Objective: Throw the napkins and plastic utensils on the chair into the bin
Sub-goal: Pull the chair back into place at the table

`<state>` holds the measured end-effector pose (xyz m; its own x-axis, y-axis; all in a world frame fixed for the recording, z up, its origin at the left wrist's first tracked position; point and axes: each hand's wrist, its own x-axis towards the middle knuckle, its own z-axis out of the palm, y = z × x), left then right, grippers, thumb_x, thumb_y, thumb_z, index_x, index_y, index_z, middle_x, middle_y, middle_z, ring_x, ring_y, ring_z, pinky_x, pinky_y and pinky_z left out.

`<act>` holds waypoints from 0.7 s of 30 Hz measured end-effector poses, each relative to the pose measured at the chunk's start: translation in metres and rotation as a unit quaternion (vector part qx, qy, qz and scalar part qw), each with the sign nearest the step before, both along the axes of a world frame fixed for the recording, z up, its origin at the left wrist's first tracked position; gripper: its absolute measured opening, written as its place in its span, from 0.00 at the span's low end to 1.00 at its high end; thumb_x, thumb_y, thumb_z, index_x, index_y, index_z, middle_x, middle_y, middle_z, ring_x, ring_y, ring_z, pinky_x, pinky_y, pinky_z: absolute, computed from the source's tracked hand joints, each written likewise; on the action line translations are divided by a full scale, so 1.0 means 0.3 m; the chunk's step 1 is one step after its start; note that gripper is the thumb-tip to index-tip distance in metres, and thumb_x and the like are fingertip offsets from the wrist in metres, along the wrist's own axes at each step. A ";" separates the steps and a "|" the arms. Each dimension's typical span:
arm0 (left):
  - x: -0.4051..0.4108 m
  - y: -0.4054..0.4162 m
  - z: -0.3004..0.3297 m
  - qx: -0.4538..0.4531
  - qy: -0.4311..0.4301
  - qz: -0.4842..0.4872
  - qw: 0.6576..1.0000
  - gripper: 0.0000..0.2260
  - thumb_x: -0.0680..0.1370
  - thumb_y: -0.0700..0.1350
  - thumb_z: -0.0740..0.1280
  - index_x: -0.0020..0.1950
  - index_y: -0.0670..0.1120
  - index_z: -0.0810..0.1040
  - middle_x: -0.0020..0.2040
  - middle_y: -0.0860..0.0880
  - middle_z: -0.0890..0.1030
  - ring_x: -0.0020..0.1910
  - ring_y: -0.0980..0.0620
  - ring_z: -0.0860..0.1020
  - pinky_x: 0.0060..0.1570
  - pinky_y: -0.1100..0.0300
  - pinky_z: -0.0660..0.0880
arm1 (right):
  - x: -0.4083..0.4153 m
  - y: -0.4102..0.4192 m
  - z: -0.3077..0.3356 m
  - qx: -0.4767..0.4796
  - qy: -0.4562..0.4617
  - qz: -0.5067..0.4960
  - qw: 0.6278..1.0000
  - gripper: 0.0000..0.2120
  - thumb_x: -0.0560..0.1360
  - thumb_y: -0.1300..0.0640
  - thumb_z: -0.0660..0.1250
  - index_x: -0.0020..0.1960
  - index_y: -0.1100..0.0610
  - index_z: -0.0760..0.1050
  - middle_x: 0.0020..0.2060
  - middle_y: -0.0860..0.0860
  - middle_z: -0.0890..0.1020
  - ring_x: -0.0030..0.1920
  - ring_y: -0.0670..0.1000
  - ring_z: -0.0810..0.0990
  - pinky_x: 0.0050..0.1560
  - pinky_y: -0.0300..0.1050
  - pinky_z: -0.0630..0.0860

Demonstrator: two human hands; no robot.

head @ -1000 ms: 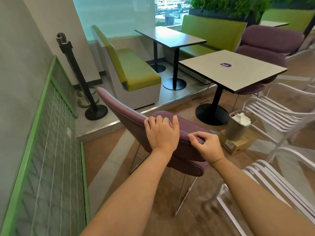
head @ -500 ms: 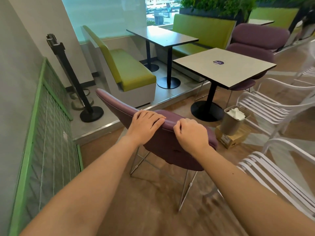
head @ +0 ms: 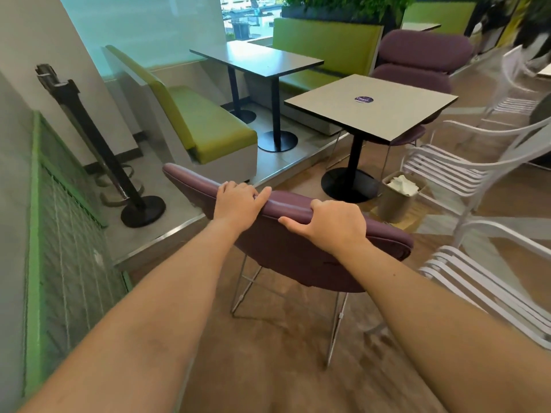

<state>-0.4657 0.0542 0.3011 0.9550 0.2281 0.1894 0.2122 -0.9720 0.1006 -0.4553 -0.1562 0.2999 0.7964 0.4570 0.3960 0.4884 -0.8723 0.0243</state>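
Gripping the chair [head: 298,257] back, both hands (left hand [head: 237,205], right hand [head: 335,223]) curl fingers over its top edge; brown floor [head: 268,368], square surface [head: 369,105] beyond, napkins [head: 402,184] in bin [head: 396,204] beside white chairs [head: 465,174].

Both bare arms reach up from the bottom of the frame to the middle, where the left hand [head: 237,205] and the right hand [head: 335,225] sit side by side, fingers curled over the chair back [head: 287,204]
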 end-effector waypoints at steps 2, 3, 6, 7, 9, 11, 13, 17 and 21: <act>-0.007 -0.026 -0.019 0.001 -0.022 -0.002 1.000 0.21 0.83 0.57 0.52 0.54 0.46 0.81 0.55 0.44 0.81 0.58 0.40 0.73 0.63 0.50 0.61 | -0.003 -0.011 0.001 0.003 0.003 -0.001 1.000 0.38 0.68 0.20 0.45 0.37 0.52 0.74 0.27 0.47 0.75 0.27 0.49 0.73 0.27 0.42 0.62; -0.011 -0.033 -0.028 0.004 -0.027 -0.004 1.000 0.21 0.83 0.57 0.53 0.54 0.46 0.81 0.54 0.44 0.81 0.57 0.40 0.73 0.62 0.50 0.61 | -0.005 -0.020 0.000 0.006 0.003 0.000 1.000 0.37 0.68 0.20 0.45 0.36 0.52 0.73 0.27 0.47 0.75 0.27 0.49 0.73 0.27 0.42 0.62; -0.017 -0.053 -0.038 -0.017 -0.049 0.016 0.999 0.24 0.82 0.59 0.52 0.51 0.45 0.81 0.53 0.45 0.82 0.56 0.42 0.73 0.62 0.50 0.61 | -0.011 -0.049 0.006 0.010 -0.002 0.007 1.000 0.36 0.67 0.20 0.46 0.35 0.51 0.72 0.27 0.46 0.73 0.26 0.48 0.71 0.26 0.41 0.59; -0.021 -0.067 -0.041 -0.019 -0.057 0.022 0.998 0.24 0.82 0.59 0.52 0.50 0.45 0.82 0.53 0.45 0.82 0.56 0.42 0.73 0.62 0.50 0.61 | -0.013 -0.062 0.011 0.008 -0.005 0.011 1.000 0.35 0.68 0.20 0.47 0.34 0.51 0.71 0.26 0.45 0.73 0.26 0.48 0.71 0.26 0.40 0.58; -0.032 -0.103 -0.046 -0.021 -0.064 0.031 0.997 0.24 0.82 0.59 0.53 0.49 0.45 0.82 0.52 0.46 0.82 0.56 0.42 0.73 0.62 0.50 0.61 | -0.013 -0.092 0.016 0.004 -0.008 0.017 1.000 0.35 0.68 0.20 0.47 0.34 0.51 0.70 0.26 0.45 0.72 0.26 0.47 0.70 0.26 0.40 0.57; -0.045 -0.147 -0.045 -0.028 -0.069 0.043 0.996 0.23 0.81 0.59 0.53 0.48 0.46 0.82 0.51 0.46 0.82 0.55 0.43 0.73 0.62 0.49 0.61 | -0.007 -0.135 0.018 -0.001 -0.007 0.024 1.000 0.34 0.67 0.20 0.47 0.34 0.50 0.69 0.26 0.45 0.71 0.26 0.48 0.70 0.26 0.40 0.57; -0.063 -0.199 -0.043 -0.029 -0.075 0.058 0.995 0.23 0.81 0.60 0.53 0.47 0.46 0.82 0.51 0.47 0.82 0.55 0.44 0.73 0.62 0.49 0.62 | 0.002 -0.185 0.016 -0.005 -0.009 0.031 0.999 0.34 0.67 0.19 0.47 0.33 0.50 0.68 0.25 0.45 0.71 0.27 0.49 0.70 0.27 0.41 0.58; -0.088 -0.317 -0.047 -0.033 -0.076 0.090 0.993 0.24 0.80 0.61 0.52 0.47 0.49 0.83 0.52 0.49 0.82 0.56 0.46 0.73 0.64 0.50 0.61 | 0.027 -0.287 0.017 -0.010 -0.024 0.055 0.998 0.33 0.66 0.19 0.49 0.32 0.49 0.67 0.25 0.45 0.71 0.27 0.50 0.72 0.28 0.41 0.60; -0.101 -0.445 -0.051 -0.018 -0.079 0.120 0.989 0.25 0.80 0.62 0.51 0.48 0.49 0.83 0.51 0.50 0.83 0.55 0.47 0.74 0.62 0.51 0.61 | 0.072 -0.406 0.021 -0.025 -0.016 0.081 0.996 0.34 0.65 0.19 0.48 0.34 0.48 0.70 0.27 0.45 0.74 0.28 0.48 0.73 0.28 0.41 0.60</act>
